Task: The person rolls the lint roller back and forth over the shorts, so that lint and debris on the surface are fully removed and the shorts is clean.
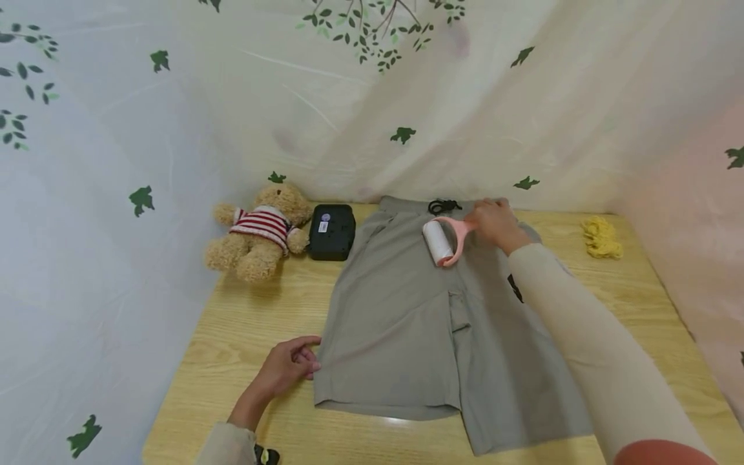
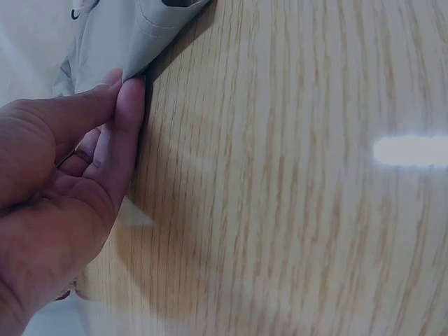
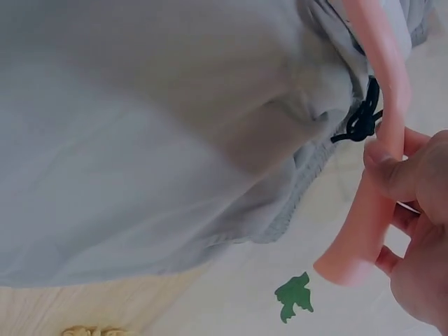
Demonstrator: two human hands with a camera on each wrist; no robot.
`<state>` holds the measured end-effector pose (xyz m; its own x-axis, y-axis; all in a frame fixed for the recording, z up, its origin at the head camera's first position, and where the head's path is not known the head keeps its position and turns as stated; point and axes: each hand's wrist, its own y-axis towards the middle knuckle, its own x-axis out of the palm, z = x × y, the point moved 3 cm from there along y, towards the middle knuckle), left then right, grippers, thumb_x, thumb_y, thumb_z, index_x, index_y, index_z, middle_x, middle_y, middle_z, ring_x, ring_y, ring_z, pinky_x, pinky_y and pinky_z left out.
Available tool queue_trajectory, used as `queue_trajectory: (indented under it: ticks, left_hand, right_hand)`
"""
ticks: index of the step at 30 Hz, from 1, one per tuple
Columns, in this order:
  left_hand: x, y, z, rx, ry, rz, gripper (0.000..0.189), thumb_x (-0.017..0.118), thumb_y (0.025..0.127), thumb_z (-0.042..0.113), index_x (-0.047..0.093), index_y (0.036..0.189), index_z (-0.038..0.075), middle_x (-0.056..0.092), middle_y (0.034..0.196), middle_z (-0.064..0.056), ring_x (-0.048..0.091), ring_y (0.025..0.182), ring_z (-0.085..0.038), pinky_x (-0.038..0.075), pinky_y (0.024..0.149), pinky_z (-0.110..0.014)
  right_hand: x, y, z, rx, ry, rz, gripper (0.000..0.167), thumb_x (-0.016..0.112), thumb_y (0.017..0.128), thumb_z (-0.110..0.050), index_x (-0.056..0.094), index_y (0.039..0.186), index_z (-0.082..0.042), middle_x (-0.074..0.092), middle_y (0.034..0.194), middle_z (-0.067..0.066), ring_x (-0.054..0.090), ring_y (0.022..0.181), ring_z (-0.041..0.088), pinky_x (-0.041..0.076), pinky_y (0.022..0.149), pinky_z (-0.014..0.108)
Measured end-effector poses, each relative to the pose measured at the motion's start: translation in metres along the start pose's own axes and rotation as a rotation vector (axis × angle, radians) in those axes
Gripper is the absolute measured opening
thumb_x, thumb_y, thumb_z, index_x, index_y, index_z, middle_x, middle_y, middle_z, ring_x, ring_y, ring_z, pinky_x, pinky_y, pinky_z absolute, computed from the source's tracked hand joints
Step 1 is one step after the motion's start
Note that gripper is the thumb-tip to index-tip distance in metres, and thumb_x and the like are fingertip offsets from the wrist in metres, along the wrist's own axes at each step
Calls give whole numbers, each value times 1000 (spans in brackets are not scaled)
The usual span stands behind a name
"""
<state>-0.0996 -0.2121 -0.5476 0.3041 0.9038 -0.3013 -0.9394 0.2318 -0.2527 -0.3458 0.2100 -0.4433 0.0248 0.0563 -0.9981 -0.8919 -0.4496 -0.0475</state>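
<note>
Grey shorts [image 1: 395, 323] lie spread on the table, waistband at the back with a black drawstring [image 1: 444, 206]. My right hand [image 1: 495, 223] grips the pink handle [image 3: 371, 203] of a lint roller [image 1: 438, 242]. Its white roll lies over the upper front of the shorts, just below the drawstring. At the lower left edge of the shorts, my left hand [image 1: 286, 366] pinches the fabric between thumb and fingers. The left wrist view shows the thumb and a fingertip [image 2: 131, 98] meeting right at the cloth edge near the hem.
A teddy bear [image 1: 261, 229] in a red-striped shirt sits at the back left beside a black box [image 1: 332, 232] with a label. Yellow yarn [image 1: 601, 237] lies at the back right. A leaf-patterned curtain [image 1: 349, 129] encloses the wooden table [image 1: 232, 336].
</note>
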Motion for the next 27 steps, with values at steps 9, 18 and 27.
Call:
queue_trajectory:
  ticks: [9,18,27]
  left_hand:
    - [0,-1,1,0,-18,-3,47,70,82,-7,56,126,-8,61,84,-13,61,67,-16,60,60,-30]
    - [-1,0,1,4,-32,-4,47,70,81,-8,56,126,-9,61,84,-13,61,67,-15,60,60,-31]
    - [-1,-1,0,-4,-28,-3,47,71,82,-6,56,126,-8,60,84,-12,60,67,-16,60,60,-31]
  right_hand:
    - [1,9,3,134,-18,-34,26,51,97,-7,72,112,-13,58,105,16,48,109,37,34,97,63]
    - [-1,9,1,218,24,-59,30,48,96,-2,69,116,-11,54,108,19,45,112,39,33,95,66]
    - [1,3,1,232,45,-44,27,50,99,-12,66,121,-13,55,112,18,43,115,39,27,97,70]
